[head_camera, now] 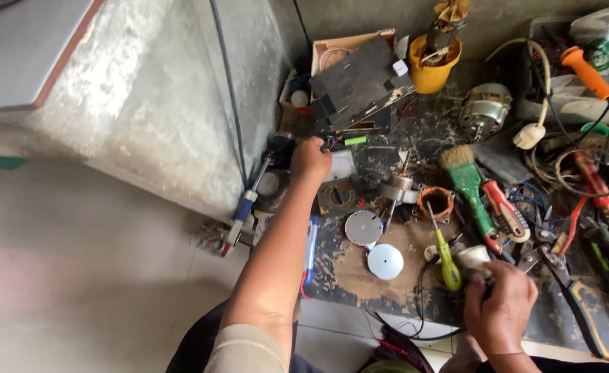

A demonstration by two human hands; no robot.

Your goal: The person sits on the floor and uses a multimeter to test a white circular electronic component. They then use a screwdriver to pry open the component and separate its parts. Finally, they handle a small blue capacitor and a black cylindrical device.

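The left hand (311,159) reaches far over the workbench (360,276). The right hand (501,304) is near, right of two round discs (373,242). A brush (467,181) lies farther right. A cup (434,65) stands far behind.

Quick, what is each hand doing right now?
Left hand: closed, reaching at the bench's far edge; what it grips cannot be told.
Right hand: closed on a small white part.

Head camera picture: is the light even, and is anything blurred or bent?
Head view: soft, even daylight with no hard shadows; the pale floor at left looks washed out and hazy. The wide lens bows the wall edge. The left hand and right hand are slightly soft; the green brush is crisp.
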